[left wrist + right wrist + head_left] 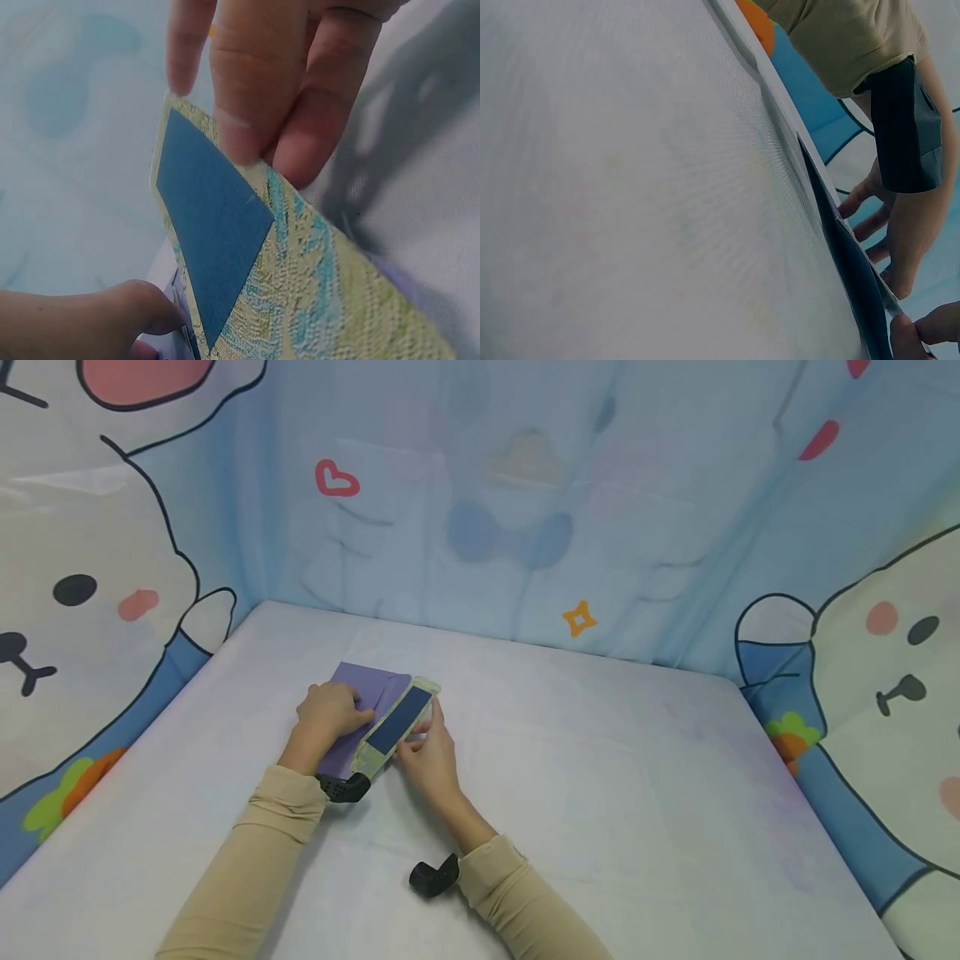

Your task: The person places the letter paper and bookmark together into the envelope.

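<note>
A purple sheet (347, 679) lies flat on the white table (600, 793). My left hand (328, 711) rests on it, fingertips pressing down. A long pale yellow-green textured strip (397, 723) with a dark blue rectangle (210, 217) on its face stands tilted along the sheet's right edge. My right hand (429, 753) holds the strip from its right side. In the left wrist view the strip (315, 292) fills the frame and my right fingers (262, 90) curl over its top edge. The right wrist view shows the strip (847, 262) edge-on, with my left hand (900, 225) behind it.
Cartoon-printed fabric walls (487, 527) close in the table at the back and on both sides. Each wrist wears a black camera mount (343, 787), the other (433, 877). Beige sleeves (247, 868) cover both forearms.
</note>
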### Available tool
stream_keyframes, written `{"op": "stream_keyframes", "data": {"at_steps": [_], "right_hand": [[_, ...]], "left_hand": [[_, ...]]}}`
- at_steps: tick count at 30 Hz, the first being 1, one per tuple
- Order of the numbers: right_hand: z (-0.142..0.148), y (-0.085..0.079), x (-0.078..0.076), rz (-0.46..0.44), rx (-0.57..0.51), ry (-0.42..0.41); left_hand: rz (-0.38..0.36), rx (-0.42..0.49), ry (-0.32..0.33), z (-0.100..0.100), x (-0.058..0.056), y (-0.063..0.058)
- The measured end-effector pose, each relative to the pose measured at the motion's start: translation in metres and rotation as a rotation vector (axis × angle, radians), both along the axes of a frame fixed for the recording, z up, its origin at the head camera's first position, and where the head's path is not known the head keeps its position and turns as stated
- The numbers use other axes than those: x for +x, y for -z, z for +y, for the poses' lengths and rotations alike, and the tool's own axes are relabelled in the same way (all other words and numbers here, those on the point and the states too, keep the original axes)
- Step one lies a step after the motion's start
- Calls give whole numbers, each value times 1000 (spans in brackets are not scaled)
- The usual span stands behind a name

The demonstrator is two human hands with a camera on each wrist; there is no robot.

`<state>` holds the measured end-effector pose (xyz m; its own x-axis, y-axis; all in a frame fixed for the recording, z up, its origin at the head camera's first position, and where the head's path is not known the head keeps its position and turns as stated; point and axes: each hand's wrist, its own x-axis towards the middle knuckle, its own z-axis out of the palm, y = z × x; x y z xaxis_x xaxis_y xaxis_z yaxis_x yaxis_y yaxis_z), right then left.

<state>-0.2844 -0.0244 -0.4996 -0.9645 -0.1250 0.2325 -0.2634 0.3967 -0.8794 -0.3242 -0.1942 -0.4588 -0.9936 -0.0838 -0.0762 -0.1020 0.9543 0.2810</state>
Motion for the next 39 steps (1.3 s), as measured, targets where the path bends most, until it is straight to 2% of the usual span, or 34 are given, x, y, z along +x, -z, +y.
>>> {"op": "stream_keyframes", "data": {"at_steps": [7,13,25,30,34,39], "right_hand": [[-4,1,0,-56,-6,-60],[-2,-1,-5,-213,-9,-100],[2,-16,-7,-458,-263,-278],[5,-25,-10,-480,-231,-344],[10,-24,-16,-454,-191,-314],[12,-19,-27,-495,-226,-189]], "left_hand": [[6,-1,6,-1,0,0],[20,22,8,0,1,-2],[13,52,4,-4,0,-2],[29,51,0,-9,-3,-3],[36,59,-2,-10,-4,-4],[4,73,-7,-4,-3,0]]}}
